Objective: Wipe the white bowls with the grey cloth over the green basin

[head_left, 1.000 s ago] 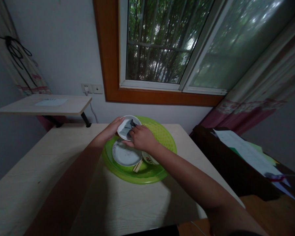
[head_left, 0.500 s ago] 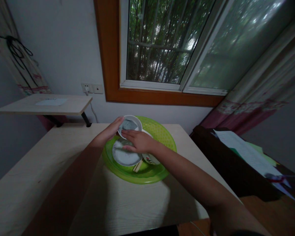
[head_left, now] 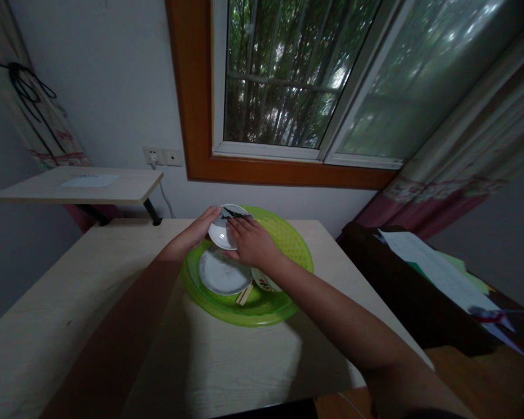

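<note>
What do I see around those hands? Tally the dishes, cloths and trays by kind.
Dishes: 3 (small white dish held by the left hand, larger white plate, partly hidden patterned dish)
Cloths: 1 (grey cloth)
Trays: 1 (green tray)
Total: 5

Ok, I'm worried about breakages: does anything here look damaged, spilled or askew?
Nothing stands out. No crack or spill shows on the small round white dish or the larger round white plate in the round green plastic basket; the right hand hides part of the dish.
</note>
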A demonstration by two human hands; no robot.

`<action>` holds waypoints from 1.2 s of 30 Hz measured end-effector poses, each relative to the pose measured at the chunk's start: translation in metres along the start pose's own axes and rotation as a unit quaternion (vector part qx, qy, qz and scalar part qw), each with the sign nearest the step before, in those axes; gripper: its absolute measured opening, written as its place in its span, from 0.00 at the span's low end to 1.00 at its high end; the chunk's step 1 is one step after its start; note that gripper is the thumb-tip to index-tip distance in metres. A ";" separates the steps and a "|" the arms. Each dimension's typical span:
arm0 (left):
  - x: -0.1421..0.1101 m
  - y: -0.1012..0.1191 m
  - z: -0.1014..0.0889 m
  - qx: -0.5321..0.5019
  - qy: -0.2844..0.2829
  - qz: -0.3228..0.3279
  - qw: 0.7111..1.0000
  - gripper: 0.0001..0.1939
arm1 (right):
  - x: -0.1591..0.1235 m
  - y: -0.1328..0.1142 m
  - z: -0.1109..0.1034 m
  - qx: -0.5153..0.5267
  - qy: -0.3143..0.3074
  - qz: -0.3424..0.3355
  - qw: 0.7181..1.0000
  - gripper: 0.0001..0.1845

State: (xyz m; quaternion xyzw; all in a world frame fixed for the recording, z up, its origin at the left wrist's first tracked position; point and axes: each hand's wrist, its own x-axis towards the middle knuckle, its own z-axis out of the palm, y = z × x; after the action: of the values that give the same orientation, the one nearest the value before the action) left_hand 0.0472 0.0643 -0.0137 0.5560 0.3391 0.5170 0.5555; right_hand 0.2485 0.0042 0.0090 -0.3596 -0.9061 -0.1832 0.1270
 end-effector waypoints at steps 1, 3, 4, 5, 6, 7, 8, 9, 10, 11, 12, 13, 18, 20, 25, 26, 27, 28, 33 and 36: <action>-0.002 0.002 0.001 0.001 0.010 -0.001 1.000 0.19 | 0.001 0.000 -0.002 -0.006 -0.001 0.006 1.000 0.42; -0.005 0.005 0.002 0.008 0.034 -0.010 0.999 0.19 | 0.002 -0.001 -0.006 -0.011 -0.015 0.016 1.000 0.38; -0.006 0.006 0.003 0.013 0.046 -0.017 0.999 0.19 | 0.002 -0.002 -0.008 -0.012 -0.023 0.018 0.999 0.36; -0.006 0.007 0.003 0.017 0.055 -0.026 0.998 0.19 | 0.002 -0.002 -0.010 -0.012 -0.030 0.017 0.999 0.34; -0.006 0.007 0.003 0.019 0.066 -0.036 0.997 0.20 | 0.002 -0.003 -0.011 -0.013 -0.033 0.014 0.999 0.33; -0.006 0.007 0.003 0.019 0.075 -0.047 0.996 0.20 | 0.002 -0.003 -0.013 -0.012 -0.031 0.009 0.999 0.32; -0.005 0.007 0.003 0.019 0.084 -0.056 0.995 0.21 | 0.002 -0.004 -0.014 -0.011 -0.025 0.002 1.000 0.31; -0.004 0.007 0.003 0.018 0.092 -0.062 0.994 0.22 | 0.002 -0.004 -0.015 -0.008 -0.017 -0.004 1.000 0.31; -0.003 0.007 0.002 0.018 0.098 -0.067 0.993 0.23 | 0.002 -0.004 -0.015 -0.002 -0.011 -0.010 1.000 0.30; -0.002 0.007 0.002 0.019 0.104 -0.068 0.992 0.23 | 0.002 -0.004 -0.015 0.007 -0.008 -0.018 1.000 0.30; -0.002 0.008 0.002 0.020 0.108 -0.068 0.992 0.23 | 0.002 -0.004 -0.015 0.020 -0.009 -0.027 0.999 0.30; -0.002 0.008 0.002 0.021 0.109 -0.069 0.991 0.23 | 0.002 -0.003 -0.014 0.037 -0.012 -0.036 0.999 0.29; -0.006 0.009 0.002 0.028 0.090 -0.064 0.993 0.23 | 0.002 0.003 -0.008 0.189 -0.013 -0.082 0.978 0.25; -0.007 0.009 0.002 0.037 0.089 -0.057 0.994 0.23 | 0.000 0.005 -0.005 0.242 -0.001 -0.099 0.965 0.26; -0.004 0.003 -0.001 0.034 0.059 -0.019 0.997 0.17 | -0.004 0.004 -0.005 0.235 -0.025 -0.108 0.966 0.38; -0.003 0.001 -0.002 0.036 0.049 -0.017 0.998 0.16 | -0.004 0.003 -0.005 0.221 -0.034 -0.108 0.969 0.40; -0.001 0.000 -0.003 0.041 0.042 -0.012 0.998 0.15 | -0.004 0.002 -0.005 0.207 -0.041 -0.109 0.971 0.42; 0.001 -0.002 -0.004 0.048 0.035 -0.007 0.998 0.14 | -0.004 0.002 -0.005 0.192 -0.046 -0.109 0.974 0.43; 0.007 -0.007 -0.006 0.064 0.000 0.005 0.998 0.14 | -0.003 0.000 0.000 0.116 -0.053 -0.080 0.989 0.45; 0.006 -0.010 -0.006 0.043 -0.021 0.000 0.999 0.18 | -0.003 0.000 0.000 0.087 -0.043 -0.049 0.994 0.45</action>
State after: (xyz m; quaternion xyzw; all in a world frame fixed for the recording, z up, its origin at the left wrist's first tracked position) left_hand 0.0450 0.0733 -0.0232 0.5903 0.3493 0.4905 0.5376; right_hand 0.2505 0.0019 0.0076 -0.3094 -0.9399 -0.0941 0.1099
